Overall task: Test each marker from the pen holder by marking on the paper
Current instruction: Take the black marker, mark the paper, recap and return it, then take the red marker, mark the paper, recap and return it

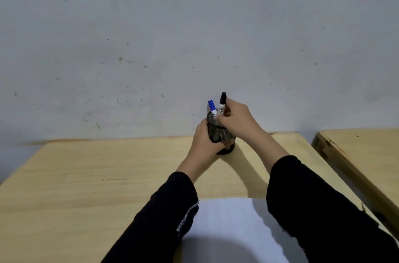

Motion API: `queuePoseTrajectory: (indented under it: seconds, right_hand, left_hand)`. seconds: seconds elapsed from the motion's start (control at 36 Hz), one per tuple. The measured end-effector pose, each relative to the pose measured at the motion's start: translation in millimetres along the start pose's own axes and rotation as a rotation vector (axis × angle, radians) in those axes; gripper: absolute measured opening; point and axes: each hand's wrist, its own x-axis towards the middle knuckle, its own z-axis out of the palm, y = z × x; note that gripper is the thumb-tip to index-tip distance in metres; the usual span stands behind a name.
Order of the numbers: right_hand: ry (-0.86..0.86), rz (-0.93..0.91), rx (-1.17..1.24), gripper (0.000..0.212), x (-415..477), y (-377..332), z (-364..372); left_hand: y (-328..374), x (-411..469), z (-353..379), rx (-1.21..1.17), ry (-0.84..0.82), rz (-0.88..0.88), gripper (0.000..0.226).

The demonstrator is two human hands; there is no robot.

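Observation:
A black mesh pen holder (224, 136) stands on the wooden table near the far edge by the wall. My left hand (205, 139) wraps around its left side. My right hand (236, 118) is above the holder, fingers closed on a black-capped marker (222, 104) whose lower end is still inside the holder. A blue-capped marker (212, 108) stands in the holder just to its left. A white sheet of paper (231, 226) lies near me between my forearms, partly covered by my black sleeves.
The wooden table (86, 176) runs up to a pale, scuffed wall (172, 36). A second wooden table (362, 150) stands to the right, with a narrow gap between the two.

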Motion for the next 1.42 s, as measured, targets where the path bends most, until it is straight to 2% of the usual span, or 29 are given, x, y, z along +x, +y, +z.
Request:
queuePoseTrajectory:
  seconds: [0.11,0.31,0.5,0.67,0.75,0.83,1.0,1.17,1.42]
  right_hand:
    - [-0.038,0.015,-0.045,0.018,5,3,4]
    - [0.027,0.052,-0.083,0.008,15,7,13]
    - [0.123,0.064,-0.055,0.012,14,6,16]
    - [0.124,0.063,-0.075,0.009,14,7,23]
    - [0.131,0.046,-0.086,0.014,14,10,23]
    - [0.210,0.016,-0.027,0.018,13,13,21]
    - [0.477,-0.022,0.135,0.013,17,27,8]
    - [0.302,0.166,0.143,0.023,27,39,15]
    - [0.315,0.133,0.144,0.011,23,34,18]
  left_hand:
    - [-15,6,0,0.001,0.025,-0.036,0.070]
    - [-21,10,-2,-0.011,0.024,-0.046,0.067]
    - [-22,9,-1,-0.006,0.022,-0.022,0.066]
    - [-19,9,-2,-0.002,0.014,-0.001,0.060]
    - [-21,9,-2,-0.010,0.015,0.008,0.060]
    - [-23,10,-2,-0.018,0.022,0.016,0.061]
    - [-27,11,-2,-0.009,0.023,0.029,0.062]
    - [-25,10,-3,-0.016,0.014,0.030,0.059]
    - [-27,10,-4,0.014,0.014,0.038,0.060]
